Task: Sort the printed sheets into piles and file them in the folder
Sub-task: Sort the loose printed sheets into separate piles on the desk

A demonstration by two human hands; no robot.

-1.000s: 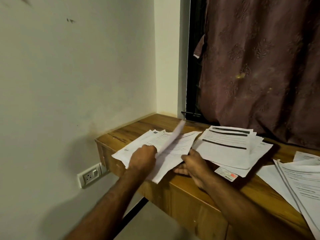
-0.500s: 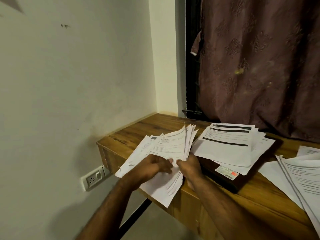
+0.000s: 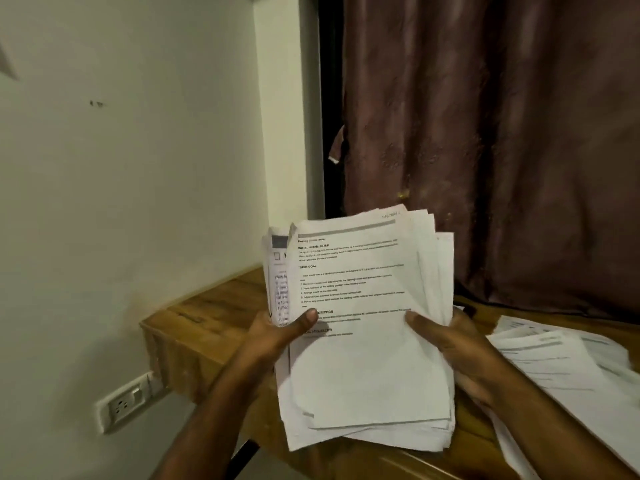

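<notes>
Two hands hold one thick stack of printed sheets (image 3: 367, 327) upright above the wooden table (image 3: 207, 317). The left hand (image 3: 273, 337) grips the stack's left edge, thumb pressed across the front page and fingers hidden behind; the right hand (image 3: 453, 344) grips the right edge the same way, thumb on the front. The sheets are unevenly aligned, corners fanning out at top and bottom; how many there are I cannot tell. The front page carries lines of small print with a grey bar at its head. To the right of the table's near corner, a second loose pile of sheets (image 3: 561, 362) lies flat on the wood. Behind the table hangs one dark maroon curtain (image 3: 502, 133); left of it stands a pale wall (image 3: 121, 168), with one white socket plate (image 3: 124, 405) below the tabletop.
</notes>
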